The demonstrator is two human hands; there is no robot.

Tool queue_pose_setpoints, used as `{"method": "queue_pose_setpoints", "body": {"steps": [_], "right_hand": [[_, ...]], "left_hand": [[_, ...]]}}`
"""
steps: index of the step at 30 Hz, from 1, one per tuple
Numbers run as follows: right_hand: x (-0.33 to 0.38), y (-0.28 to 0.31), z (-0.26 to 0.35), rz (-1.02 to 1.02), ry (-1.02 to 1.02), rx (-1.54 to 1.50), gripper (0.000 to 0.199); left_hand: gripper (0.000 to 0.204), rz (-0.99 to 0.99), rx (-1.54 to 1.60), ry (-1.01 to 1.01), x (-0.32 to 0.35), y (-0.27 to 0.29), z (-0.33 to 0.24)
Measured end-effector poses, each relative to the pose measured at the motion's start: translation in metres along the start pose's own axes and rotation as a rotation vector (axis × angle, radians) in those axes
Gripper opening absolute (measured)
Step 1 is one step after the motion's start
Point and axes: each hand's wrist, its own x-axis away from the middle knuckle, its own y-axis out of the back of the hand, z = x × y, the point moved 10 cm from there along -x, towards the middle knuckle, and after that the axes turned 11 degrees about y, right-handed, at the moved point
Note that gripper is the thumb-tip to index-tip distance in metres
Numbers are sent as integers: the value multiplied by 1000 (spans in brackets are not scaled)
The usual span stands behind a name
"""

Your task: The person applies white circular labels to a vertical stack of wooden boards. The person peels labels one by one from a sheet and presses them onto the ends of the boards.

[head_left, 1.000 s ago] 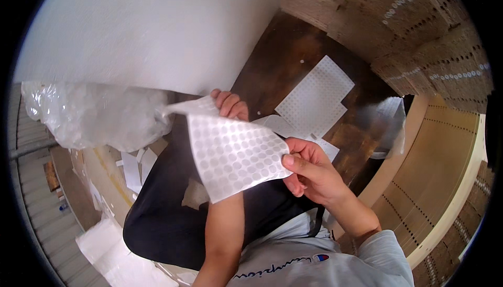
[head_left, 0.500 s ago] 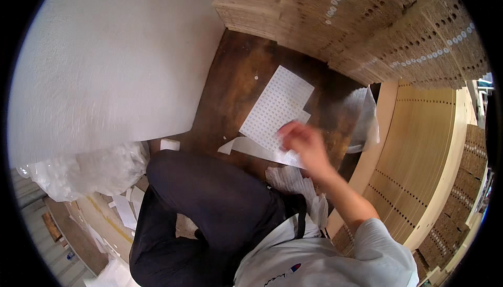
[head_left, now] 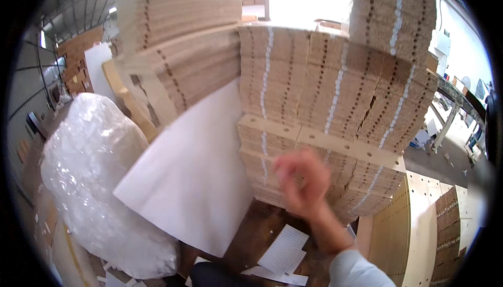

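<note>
My right hand (head_left: 305, 185) is raised in front of tall stacks of brown boards (head_left: 285, 72), blurred by motion. Its fingers are curled in and pressed together; whatever they pinch is too small and smeared to make out. Rows of dark holes and lines of small white round stickers (head_left: 338, 90) run down the board edges. Below the hand, on the dark brown floor surface (head_left: 251, 224), lies a white sheet of small round stickers (head_left: 283, 247). A torn white strip (head_left: 285, 277) lies beside it. My left hand is outside the picture.
A large white sheet (head_left: 194, 171) leans against the stacks at the left. Next to it bulges a clear plastic bag (head_left: 94, 182). Light wooden panels with holes (head_left: 390, 234) stand at the right. More stacked boards (head_left: 183, 40) rise behind the white sheet.
My right hand has moved from the sticker sheet up and away, to in front of the board stacks. The view has tilted up, showing the stacks' faces and the hall beyond.
</note>
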Motion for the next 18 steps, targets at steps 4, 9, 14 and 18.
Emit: {"method": "queue_pose_setpoints", "body": {"steps": [4,9,14,18], "right_hand": [[-177,-2,14,7,338,640,25],[-239,-21,-166,861,-545,1032,67],[-217,-21,-187,747,-410,891,50],[-216,-25,-153,771,-240,863,34]], "left_hand": [[36,157,-222,-174,-9,-20,-33],[30,598,-667,-336,16,-157,-79],[25,670,-704,-205,25,-146,-71],[26,652,-700,-203,24,-139,-66]]}}
